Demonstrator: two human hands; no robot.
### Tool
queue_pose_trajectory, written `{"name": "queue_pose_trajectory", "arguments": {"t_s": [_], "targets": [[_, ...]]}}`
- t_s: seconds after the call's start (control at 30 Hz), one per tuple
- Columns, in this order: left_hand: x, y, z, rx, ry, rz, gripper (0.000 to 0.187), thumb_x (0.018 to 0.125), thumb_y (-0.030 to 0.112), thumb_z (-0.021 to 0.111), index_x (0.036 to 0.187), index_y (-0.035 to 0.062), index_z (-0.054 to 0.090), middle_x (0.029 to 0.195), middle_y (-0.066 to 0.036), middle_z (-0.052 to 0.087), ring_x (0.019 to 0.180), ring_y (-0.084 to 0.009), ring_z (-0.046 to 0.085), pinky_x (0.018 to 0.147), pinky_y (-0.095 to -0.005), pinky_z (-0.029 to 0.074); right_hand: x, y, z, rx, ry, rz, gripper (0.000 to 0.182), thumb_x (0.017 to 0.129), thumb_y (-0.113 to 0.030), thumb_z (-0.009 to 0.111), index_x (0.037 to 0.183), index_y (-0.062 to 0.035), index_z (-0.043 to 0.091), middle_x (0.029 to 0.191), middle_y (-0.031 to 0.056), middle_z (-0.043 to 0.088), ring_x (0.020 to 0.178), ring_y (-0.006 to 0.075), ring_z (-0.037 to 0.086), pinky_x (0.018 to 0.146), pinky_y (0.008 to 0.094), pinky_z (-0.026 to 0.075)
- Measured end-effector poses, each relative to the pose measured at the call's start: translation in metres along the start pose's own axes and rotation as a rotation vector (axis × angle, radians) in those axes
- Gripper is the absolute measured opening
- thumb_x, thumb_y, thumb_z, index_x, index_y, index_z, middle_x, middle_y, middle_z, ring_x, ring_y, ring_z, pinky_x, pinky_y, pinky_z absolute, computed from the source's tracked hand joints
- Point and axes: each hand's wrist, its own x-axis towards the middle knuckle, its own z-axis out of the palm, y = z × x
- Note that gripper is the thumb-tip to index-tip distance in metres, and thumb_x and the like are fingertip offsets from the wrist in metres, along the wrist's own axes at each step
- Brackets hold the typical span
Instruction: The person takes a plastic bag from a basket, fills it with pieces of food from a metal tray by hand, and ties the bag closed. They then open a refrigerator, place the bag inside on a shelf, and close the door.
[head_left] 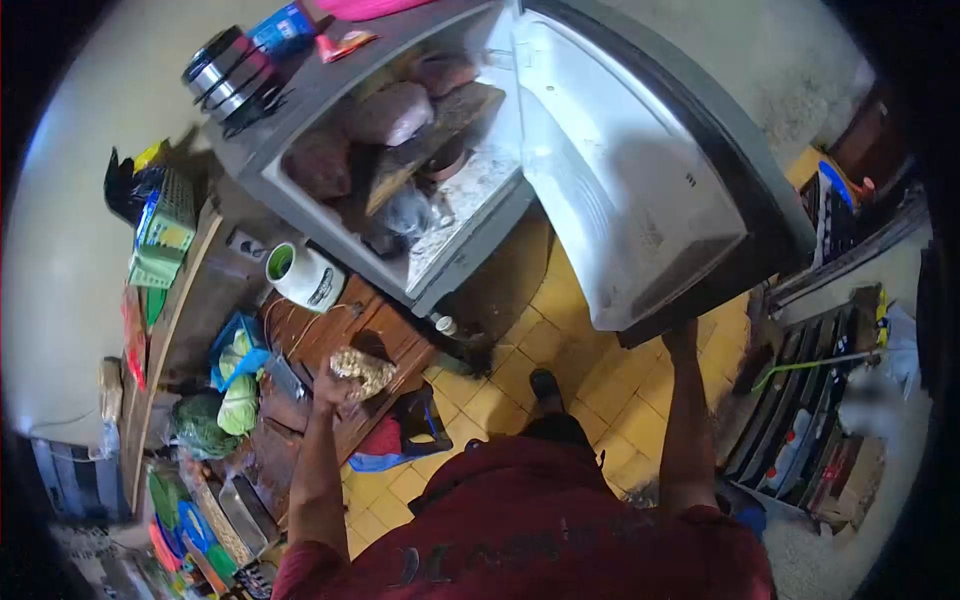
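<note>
Left hand (330,388) clamped on bag (362,371) of nuts, probably — soft, light, grip the neck; right hand (682,338) grips freezer door (640,190) edge.

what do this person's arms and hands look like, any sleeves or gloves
Both arms are bare from the short sleeves of a dark red T-shirt with faded dark lettering. The left hand and right hand wear no gloves; no watch or rings can be made out.

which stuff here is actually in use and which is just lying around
In use:
left hand holding a clear bag of pale beige bits
right hand on the white fridge door
open freezer compartment

Lying about:
white jug
green cabbages
steel tiffin tins
green-handled broom
</note>
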Motion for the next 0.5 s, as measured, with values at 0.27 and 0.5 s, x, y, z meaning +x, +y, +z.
{"name": "queue_pose_trajectory", "arguments": {"t_s": [0.27, 0.5], "targets": [[-0.007, 0.009, 0.007, -0.166, 0.198, -0.12, 0.064, 0.078, 0.015, 0.072, 0.132, 0.0019, 0.041, 0.109, -0.012, 0.06, 0.087, -0.0243, 0.062, 0.074, -0.033, 0.053, 0.001, 0.108, 0.0, 0.893, 0.035, 0.444, 0.05, 0.092, -0.027, 0.059, 0.133, -0.0037, 0.043, 0.125, 0.0092, 0.053, 0.114, 0.0214, 0.05, 0.099, 0.0346, 0.042], [-0.021, -0.001, 0.019, 0.103, 0.629, -0.225, 0.064, 0.08, 0.02, 0.071, 0.133, 0.0022, 0.04, 0.109, -0.012, 0.061, 0.089, -0.0257, 0.062, 0.074, -0.0347, 0.052, 0.009, 0.095, -0.007, 0.804, 0.141, 0.563, 0.037, 0.095, -0.025, 0.053, 0.125, -0.005, 0.048, 0.107, 0.0061, 0.056, 0.094, 0.0157, 0.054, 0.079, 0.0302, 0.048]]}}
